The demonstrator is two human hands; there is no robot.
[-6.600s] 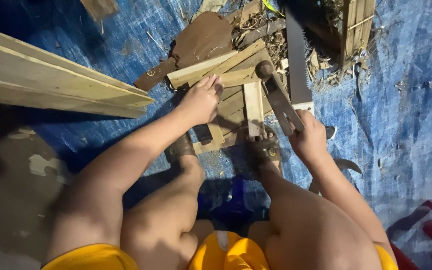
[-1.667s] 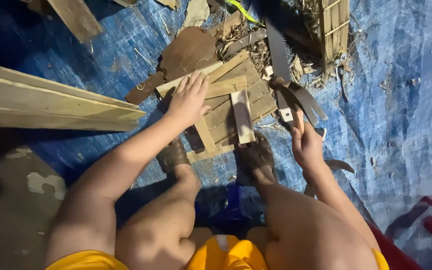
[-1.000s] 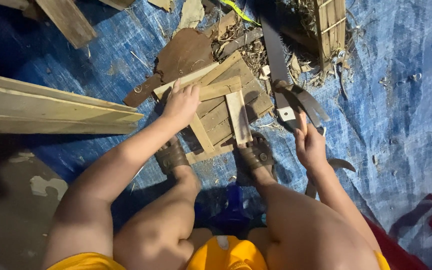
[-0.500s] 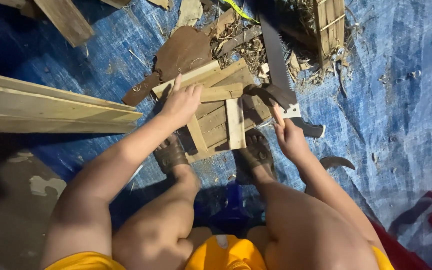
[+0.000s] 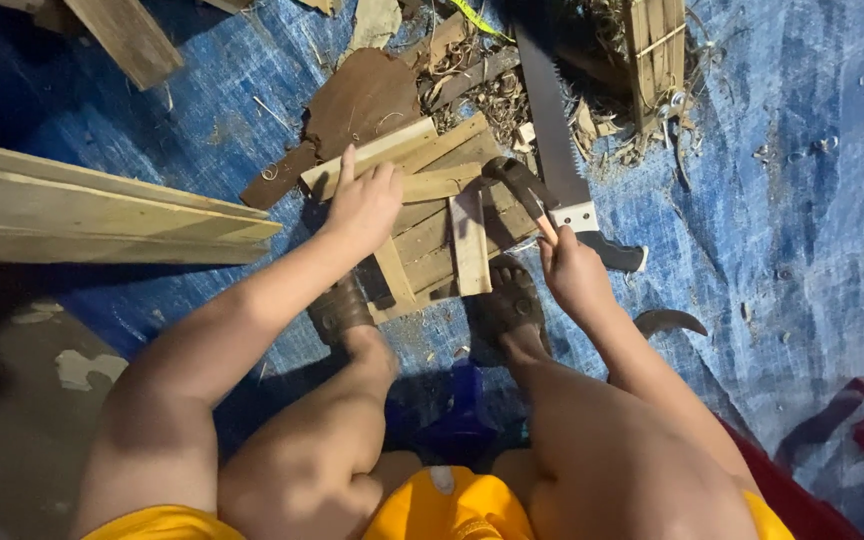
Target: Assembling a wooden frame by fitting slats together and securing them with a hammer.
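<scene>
1. Two hands work here. Your right hand (image 5: 572, 275) has its fingers wrapped closed around the handle of a hammer (image 5: 520, 188), whose dark head sits at about 11 o'clock from the fist, raised just over the wood.
2. Your left hand (image 5: 364, 205) lies flat with fingers spread, gripping nothing, pressing down on the wooden frame (image 5: 432, 225) at its 10 o'clock corner.
3. That frame of pale slats lies on the blue tarp (image 5: 772, 200), pinned at its 6 o'clock edge by both your sandalled feet (image 5: 512, 300).
4. One short upright slat (image 5: 469, 243) crosses the flat boards right under the hammer; several slats already look joined, so the frame seems partly built, though you cannot tell which nails are home.
5. Beyond, a handsaw (image 5: 557, 140) lies at 1 o'clock, long planks (image 5: 102, 210) lie at 9 o'clock, and scrap and shavings (image 5: 492, 90) are heaped at 12 o'clock.
</scene>
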